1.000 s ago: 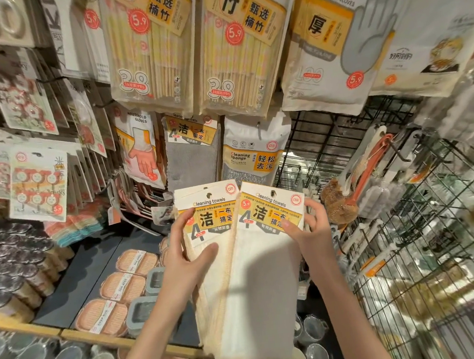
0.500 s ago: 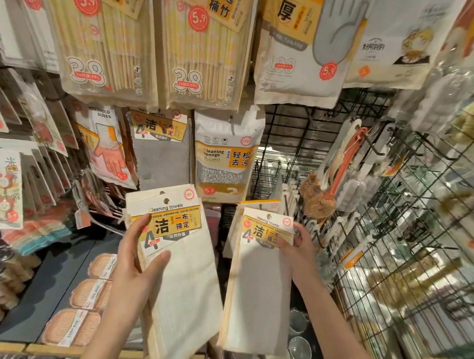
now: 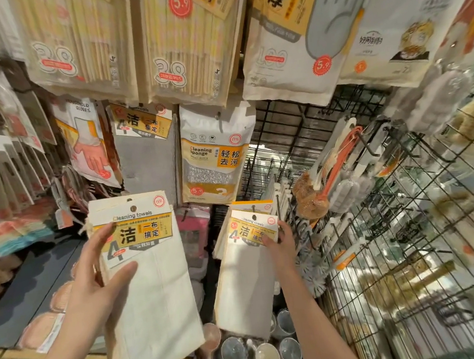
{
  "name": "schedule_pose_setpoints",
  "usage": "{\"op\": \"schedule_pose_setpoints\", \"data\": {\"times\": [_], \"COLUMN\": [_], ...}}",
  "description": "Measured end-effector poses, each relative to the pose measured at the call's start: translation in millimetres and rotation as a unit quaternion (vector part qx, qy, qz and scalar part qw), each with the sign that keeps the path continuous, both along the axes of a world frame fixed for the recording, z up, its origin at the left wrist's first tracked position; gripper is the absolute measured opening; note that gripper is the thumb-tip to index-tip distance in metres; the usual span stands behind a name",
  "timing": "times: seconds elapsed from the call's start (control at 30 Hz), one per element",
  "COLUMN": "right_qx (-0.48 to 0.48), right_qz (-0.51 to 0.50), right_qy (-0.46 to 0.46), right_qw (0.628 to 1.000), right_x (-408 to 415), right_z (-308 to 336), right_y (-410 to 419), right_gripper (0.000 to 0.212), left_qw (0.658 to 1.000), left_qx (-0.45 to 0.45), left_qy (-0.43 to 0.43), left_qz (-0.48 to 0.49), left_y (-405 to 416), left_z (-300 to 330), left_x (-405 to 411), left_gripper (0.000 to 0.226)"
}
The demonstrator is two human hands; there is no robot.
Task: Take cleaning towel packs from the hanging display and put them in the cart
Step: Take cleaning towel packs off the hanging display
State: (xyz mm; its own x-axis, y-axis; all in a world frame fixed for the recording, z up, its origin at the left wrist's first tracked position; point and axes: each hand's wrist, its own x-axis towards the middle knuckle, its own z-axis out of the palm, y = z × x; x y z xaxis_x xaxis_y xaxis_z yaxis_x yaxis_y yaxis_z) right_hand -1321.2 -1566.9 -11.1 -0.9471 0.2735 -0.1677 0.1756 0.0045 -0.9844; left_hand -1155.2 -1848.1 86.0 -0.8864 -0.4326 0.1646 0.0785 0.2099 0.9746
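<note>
Left hand (image 3: 95, 282) holds one cleaning towel pack (image 3: 149, 277) at lower centre-left of frame, thumb across the front under the label, fingers curled behind the left edge. Right hand (image 3: 278, 246) pinches a second towel pack (image 3: 245, 279) by the right side of its header card, lower centre. I can't tell whether that one is clear of its peg; more packs (image 3: 251, 207) of the same kind hang directly behind it, and the hook itself is hidden. Grey towel pack (image 3: 146, 156) hangs higher on the display, centre-left, beside the cleaning sponge bag (image 3: 213, 158). Wire rack (image 3: 407, 220) with brushes (image 3: 328, 182) fills the right side. No cart in view, so I can't judge the drop path. Risks as I see them: if the right pack's hang hole sits on the peg, a sideways pull could tear the card or drag the pack behind along with it. The right pinch is at one corner only, so the long cloth body can swing and catch the wire rack or brushes just beside it. Mugs (image 3: 264, 356) sit on the shelf below both packs; a dropped pack lands among them. The left grip looks secure, but the pack hangs limp below the hand.
</note>
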Motion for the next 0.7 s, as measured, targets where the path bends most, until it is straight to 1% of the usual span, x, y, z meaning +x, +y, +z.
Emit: {"op": "schedule_pose_setpoints", "data": {"times": [0.1, 0.2, 0.47, 0.6, 0.7], "right_qx": [0.006, 0.016, 0.105, 0.149, 0.162], "right_qz": [0.009, -0.001, -0.031, -0.034, -0.031], "right_qy": [0.0, -0.005, -0.01, -0.012, -0.006], "right_qw": [1.0, 1.0, 0.994, 0.988, 0.986], "right_x": [-6.5, -15.1, -40.0, -52.7, -58.7], "right_z": [-1.8, -2.9, -6.0, -5.3, -6.7], "right_y": [-2.4, -5.2, -12.5, -16.1, -15.7], "right_gripper": [0.046, 0.05, 0.049, 0.048, 0.047], "left_qw": [1.0, 1.0, 1.0, 1.0, 0.999], "left_qx": [-0.001, -0.002, -0.001, 0.026, 0.029], "left_qy": [-0.009, -0.013, -0.006, -0.011, -0.01], "left_qz": [0.001, -0.001, -0.004, -0.005, -0.013], "left_y": [-1.1, 0.6, 3.2, 0.0, -1.4], "left_z": [-2.1, -2.0, -2.3, -7.8, -10.3], "left_x": [-1.0, -2.8, -8.4, -10.1, -11.2], "left_gripper": [0.081, 0.083, 0.081, 0.08, 0.08]}}
